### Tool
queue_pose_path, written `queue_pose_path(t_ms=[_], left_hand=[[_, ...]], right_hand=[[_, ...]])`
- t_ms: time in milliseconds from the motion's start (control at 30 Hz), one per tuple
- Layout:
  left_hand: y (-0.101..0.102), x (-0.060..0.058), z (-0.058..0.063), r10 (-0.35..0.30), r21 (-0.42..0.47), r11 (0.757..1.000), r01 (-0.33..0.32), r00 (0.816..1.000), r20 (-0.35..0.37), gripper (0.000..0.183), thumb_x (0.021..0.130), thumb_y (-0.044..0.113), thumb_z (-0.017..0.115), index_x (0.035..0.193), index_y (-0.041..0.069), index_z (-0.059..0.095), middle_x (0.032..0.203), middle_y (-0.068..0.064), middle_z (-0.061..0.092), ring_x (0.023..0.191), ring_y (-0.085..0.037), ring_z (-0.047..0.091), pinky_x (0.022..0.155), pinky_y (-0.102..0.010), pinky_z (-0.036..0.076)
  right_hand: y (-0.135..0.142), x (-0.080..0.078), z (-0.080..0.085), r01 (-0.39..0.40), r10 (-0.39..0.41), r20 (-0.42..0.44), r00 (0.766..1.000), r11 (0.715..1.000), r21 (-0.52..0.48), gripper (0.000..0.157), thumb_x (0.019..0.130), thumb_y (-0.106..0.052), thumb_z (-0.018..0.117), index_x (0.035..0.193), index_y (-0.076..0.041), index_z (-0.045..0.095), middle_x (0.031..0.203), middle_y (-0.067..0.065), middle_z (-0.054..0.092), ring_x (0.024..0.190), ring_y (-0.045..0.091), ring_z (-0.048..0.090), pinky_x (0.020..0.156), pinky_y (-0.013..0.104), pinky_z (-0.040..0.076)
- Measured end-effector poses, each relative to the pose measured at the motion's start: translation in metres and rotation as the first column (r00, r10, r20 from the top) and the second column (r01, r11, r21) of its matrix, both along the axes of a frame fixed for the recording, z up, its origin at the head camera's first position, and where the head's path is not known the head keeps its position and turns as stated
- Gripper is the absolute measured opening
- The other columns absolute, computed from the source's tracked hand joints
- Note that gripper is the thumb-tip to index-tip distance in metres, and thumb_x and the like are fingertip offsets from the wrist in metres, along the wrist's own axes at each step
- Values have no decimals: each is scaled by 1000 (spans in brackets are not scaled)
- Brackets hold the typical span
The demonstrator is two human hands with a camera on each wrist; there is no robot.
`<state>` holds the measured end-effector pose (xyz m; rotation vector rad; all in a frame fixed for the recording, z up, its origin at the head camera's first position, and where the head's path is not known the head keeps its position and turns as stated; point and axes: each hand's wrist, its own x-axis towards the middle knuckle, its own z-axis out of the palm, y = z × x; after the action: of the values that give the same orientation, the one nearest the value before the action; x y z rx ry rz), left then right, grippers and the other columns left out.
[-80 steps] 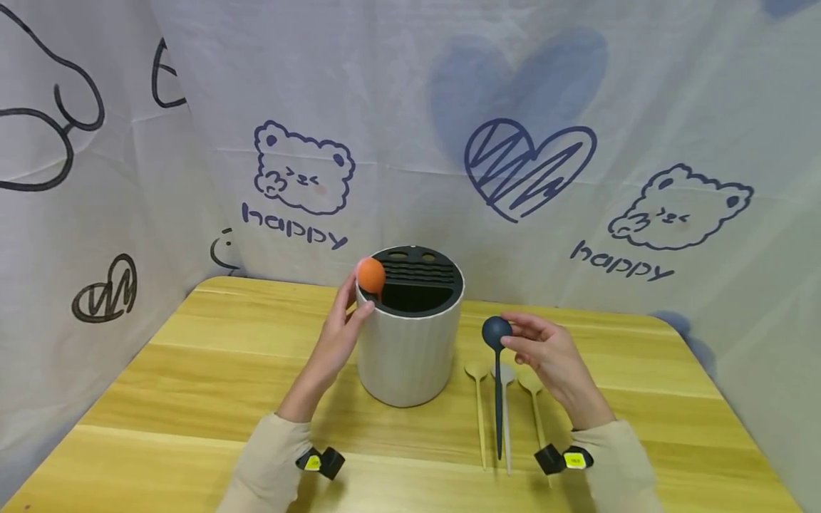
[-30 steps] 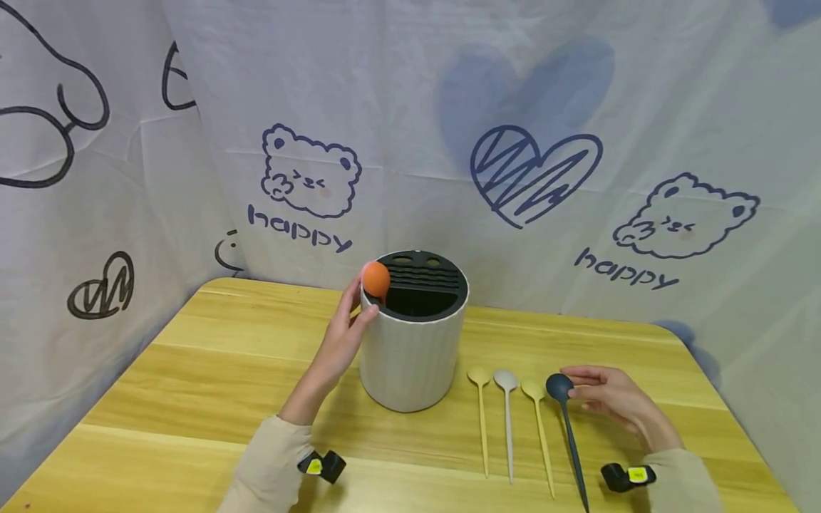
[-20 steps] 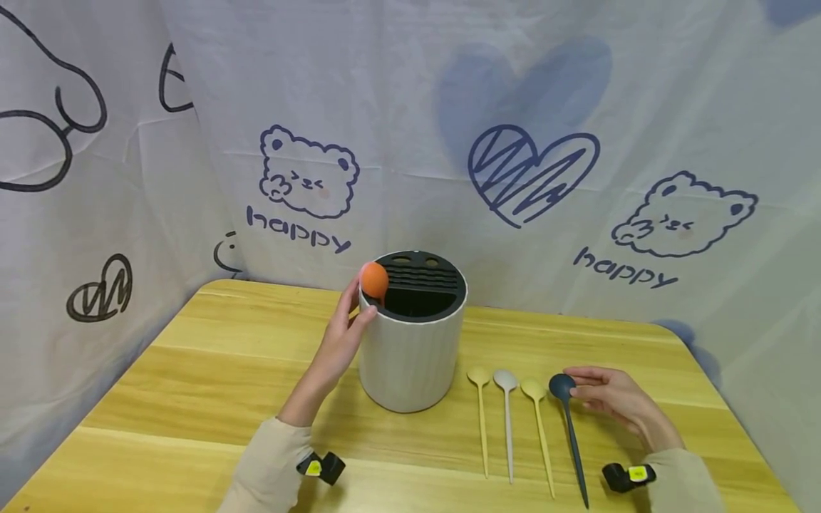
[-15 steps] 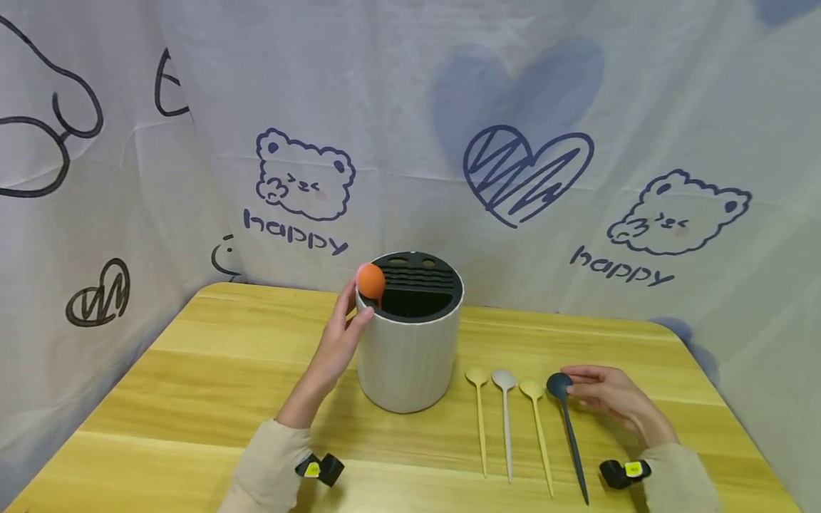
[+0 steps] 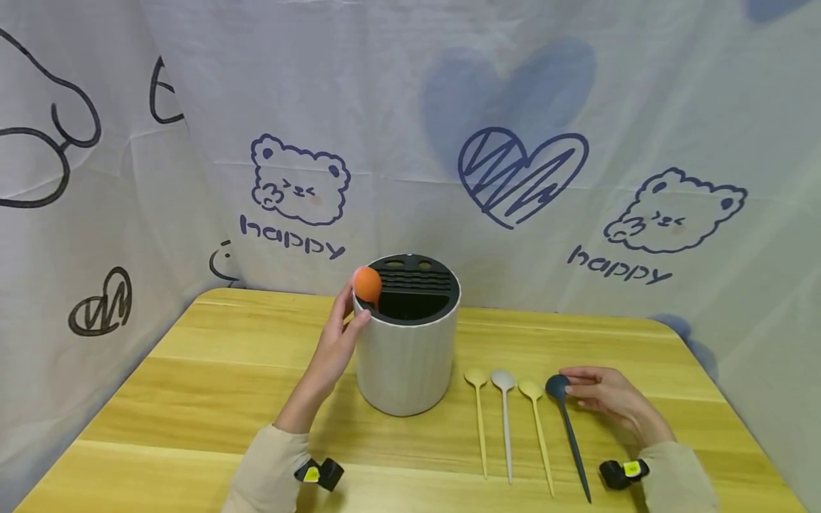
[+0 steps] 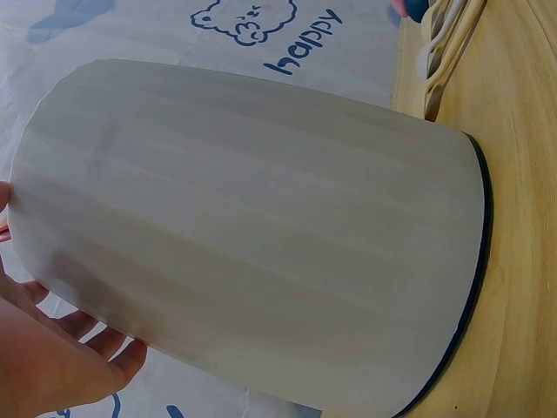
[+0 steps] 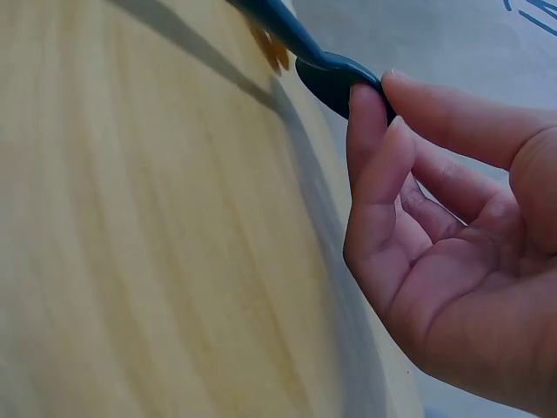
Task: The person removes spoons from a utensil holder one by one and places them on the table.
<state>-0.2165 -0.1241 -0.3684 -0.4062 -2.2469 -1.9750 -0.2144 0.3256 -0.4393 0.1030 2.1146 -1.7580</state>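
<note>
A ribbed off-white utensil holder [image 5: 407,370] with a black slotted lid stands upright on the table. My left hand [image 5: 335,348] holds its left side near the top, fingers and thumb spread around the curve. In the left wrist view, fingertips [image 6: 129,359] lie against its wall. An orange round-headed spoon [image 5: 367,283] sticks up from the lid's opening, right beside that hand; its lower part is hidden inside. My right hand [image 5: 616,400] pinches a dark blue long-handled spoon [image 5: 571,436] by its round bowl, low over the table at the right end of a row of spoons.
Two yellow spoons [image 5: 479,417] and a light grey spoon [image 5: 506,417] lie side by side on the wooden table [image 5: 212,399], between the holder and the blue spoon. A printed cloth [image 5: 398,206] hangs behind the table's back edge.
My right hand has carried the blue spoon from above the other spoons to their right and lower. Over the last second it has hardly moved. My left hand stays at the holder.
</note>
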Motion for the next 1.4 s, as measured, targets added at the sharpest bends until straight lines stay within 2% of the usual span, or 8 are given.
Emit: queue_pose_path(t_ms=[267, 533, 633, 733, 833, 1000, 1267, 1400], left_hand=[[1, -1, -1, 1, -7, 1000, -1, 1000, -3, 63, 101, 29, 45, 156, 15, 17, 158, -10, 20, 141, -31, 25, 112, -54, 23], [1, 0, -1, -6, 0, 1000, 6, 1000, -6, 63, 101, 28, 44, 156, 14, 17, 158, -11, 19, 141, -32, 23, 112, -54, 22], [0, 1, -1, -8, 3, 1000, 8, 1000, -11, 63, 101, 28, 44, 156, 14, 17, 158, -11, 19, 141, -32, 24, 112, -54, 22], [0, 0, -1, -8, 8, 1000, 8, 1000, -15, 63, 101, 28, 44, 156, 14, 16, 158, -11, 19, 141, -32, 24, 112, -54, 22], [0, 0, -1, -8, 11, 1000, 8, 1000, -16, 63, 101, 27, 45, 156, 15, 16, 158, -11, 19, 141, -32, 24, 112, -54, 21], [1, 1, -1, -12, 10, 1000, 12, 1000, -16, 63, 101, 27, 44, 156, 14, 16, 158, -12, 19, 141, -32, 23, 112, -54, 21], [1, 0, -3, -3, 3, 1000, 3, 1000, -14, 63, 101, 28, 45, 156, 14, 17, 158, -11, 20, 141, -32, 24, 112, -55, 22], [0, 0, -3, 2, -2, 1000, -2, 1000, -19, 64, 101, 28, 45, 156, 15, 17, 158, -11, 19, 141, -33, 25, 111, -55, 22]], right_hand=[[-1, 2, -4, 35, -35, 7, 999, 998, 54, 53, 89, -4, 67, 133, 16, 45, 109, 5, 67, 85, 11, 65, 68, 26, 53], [-2, 3, -4, 38, -39, 4, 999, 995, 93, 52, 88, -3, 68, 132, 15, 47, 109, 7, 67, 85, 12, 65, 68, 27, 54], [-3, 3, -4, 34, -31, -22, 999, 984, 177, 51, 86, -5, 71, 129, 15, 51, 110, 12, 66, 85, 13, 64, 69, 28, 54], [-5, 3, -4, 37, -22, -55, 998, 959, 282, 49, 83, -8, 74, 124, 12, 57, 110, 14, 66, 85, 13, 62, 70, 29, 54], [-6, 3, -3, 33, -6, -81, 997, 938, 344, 47, 82, -10, 75, 121, 11, 59, 108, 15, 65, 85, 15, 61, 71, 29, 54], [-7, 4, -2, 29, 12, -106, 994, 927, 374, 47, 83, -9, 74, 121, 12, 56, 107, 15, 64, 87, 18, 60, 71, 30, 53], [-6, 4, -2, 39, 15, -126, 992, 909, 415, 48, 84, -13, 73, 123, 10, 56, 116, 20, 61, 91, 19, 59, 72, 31, 52], [-6, 4, 0, 62, 19, -178, 984, 895, 441, 48, 85, -15, 72, 123, 9, 56, 115, 20, 61, 92, 21, 57, 70, 30, 51]])
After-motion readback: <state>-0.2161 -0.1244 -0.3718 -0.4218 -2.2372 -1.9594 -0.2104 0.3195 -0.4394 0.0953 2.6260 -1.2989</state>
